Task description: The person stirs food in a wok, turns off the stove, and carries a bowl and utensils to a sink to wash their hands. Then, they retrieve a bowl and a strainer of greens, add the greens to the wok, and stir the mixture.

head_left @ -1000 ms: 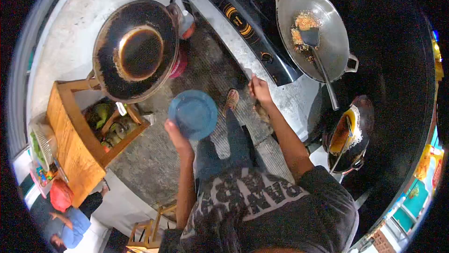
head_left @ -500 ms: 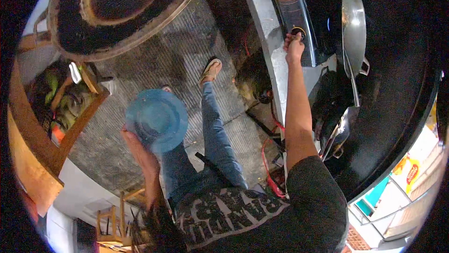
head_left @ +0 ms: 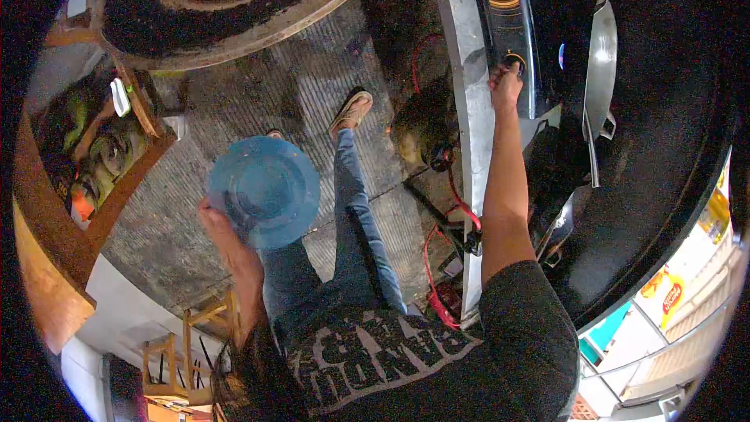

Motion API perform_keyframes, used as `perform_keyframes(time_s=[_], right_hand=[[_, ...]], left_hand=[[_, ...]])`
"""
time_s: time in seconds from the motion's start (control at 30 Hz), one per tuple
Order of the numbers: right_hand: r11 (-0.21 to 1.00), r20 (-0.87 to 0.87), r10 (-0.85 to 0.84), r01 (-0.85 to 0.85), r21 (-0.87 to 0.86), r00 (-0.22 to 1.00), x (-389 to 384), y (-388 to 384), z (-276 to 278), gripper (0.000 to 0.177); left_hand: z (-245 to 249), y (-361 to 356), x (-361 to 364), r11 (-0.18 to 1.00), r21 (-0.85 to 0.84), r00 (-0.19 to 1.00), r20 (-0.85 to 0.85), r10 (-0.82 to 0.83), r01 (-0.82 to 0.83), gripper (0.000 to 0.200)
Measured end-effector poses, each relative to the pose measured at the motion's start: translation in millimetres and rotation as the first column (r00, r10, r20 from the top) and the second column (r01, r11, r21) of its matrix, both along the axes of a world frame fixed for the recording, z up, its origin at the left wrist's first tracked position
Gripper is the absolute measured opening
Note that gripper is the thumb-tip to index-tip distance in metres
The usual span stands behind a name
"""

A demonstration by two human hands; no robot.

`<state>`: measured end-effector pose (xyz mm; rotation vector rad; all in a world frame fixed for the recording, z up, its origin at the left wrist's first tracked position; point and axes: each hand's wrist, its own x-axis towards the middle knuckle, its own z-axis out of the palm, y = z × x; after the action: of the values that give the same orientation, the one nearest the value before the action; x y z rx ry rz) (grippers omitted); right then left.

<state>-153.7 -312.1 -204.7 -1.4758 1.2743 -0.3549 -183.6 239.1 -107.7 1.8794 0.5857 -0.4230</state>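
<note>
Left hand (head_left: 221, 225) pinches the rim of a blue plate (head_left: 266, 192), which sits just ahead of the grip, over the floor (head_left: 305, 55). Right hand (head_left: 506, 88) has fingers closed around the stove knob (head_left: 513, 61) (steel wok (head_left: 601, 63) right of that grip, apart).

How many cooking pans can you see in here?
3: a large dark pan at upper left, a silver pan right of the stove, and a dim, partly visible pan below the silver one. More may be hidden in the dark.
</note>
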Motion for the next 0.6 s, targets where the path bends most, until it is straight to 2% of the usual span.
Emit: perform_keyframes(time_s=[0.03,0.1,0.17,0.23,0.3,0.4,0.43,0.47,0.5,0.53,0.57,0.6], right_hand=[[0.999,-0.045,0.009,-0.006,0.047,0.999,-0.3,3.4,4.0,0.050],[0.990,-0.124,0.029,-0.011,0.140,0.992,-3.2,26.0,14.2,0.055],[0.981,-0.190,0.165,-0.142,0.131,0.968,-12.1,50.9,13.9,0.056],[0.878,-0.163,0.456,-0.473,-0.080,0.875,-41.3,59.0,-13.3,0.053],[0.909,-0.221,0.416,-0.405,0.095,0.882,-38.1,111.4,24.9,0.046],[0.861,-0.025,0.468,-0.450,0.238,0.883,-39.0,137.6,99.9,0.038],[0.867,-0.023,0.498,-0.498,0.012,0.867,-37.6,141.6,142.0,0.030],[0.826,0.098,0.559,-0.543,-0.150,0.824,-43.3,117.6,163.6,0.027],[0.866,-0.180,0.400,-0.435,-0.247,0.899,-34.3,113.3,219.9,0.025],[0.730,-0.218,0.429,-0.478,-0.488,0.877,-36.0,82.5,252.0,0.020],[0.495,-0.304,0.381,-0.470,-0.731,0.873,-35.0,67.1,291.7,0.017],[0.404,-0.287,0.341,-0.415,-0.815,0.895,-33.0,38.0,306.7,0.019]], left_hand=[[0.8,-1.6,1.7,1.000,-0.006,1.000,-0.016,0.006,-0.006,0.053],[25.3,-20.2,13.6,0.989,-0.138,0.998,0.029,0.064,-0.060,0.052],[37.8,-29.0,19.1,0.972,-0.220,0.994,0.044,0.096,-0.084,0.052],[33.3,-27.0,14.0,0.964,-0.249,0.994,0.035,0.106,-0.094,0.052],[28.4,-25.4,2.8,0.970,-0.202,0.988,0.048,0.145,-0.133,0.052],[61.6,-31.0,3.2,0.981,-0.144,0.985,0.094,0.141,-0.127,0.052],[77.8,-30.9,0.9,0.986,-0.113,0.986,0.105,0.132,-0.120,0.052],[88.6,-29.3,-4.8,0.989,-0.049,0.978,0.146,0.147,-0.141,0.051],[94.1,-28.8,-13.5,0.985,0.013,0.969,0.186,0.166,-0.171,0.051],[101.0,-27.2,-25.2,0.974,0.083,0.957,0.219,0.190,-0.212,0.050],[112.0,-26.6,-35.3,0.972,0.030,0.950,0.218,0.223,-0.235,0.050],[123.7,-27.1,-44.7,0.959,-0.011,0.933,0.228,0.279,-0.284,0.050]])
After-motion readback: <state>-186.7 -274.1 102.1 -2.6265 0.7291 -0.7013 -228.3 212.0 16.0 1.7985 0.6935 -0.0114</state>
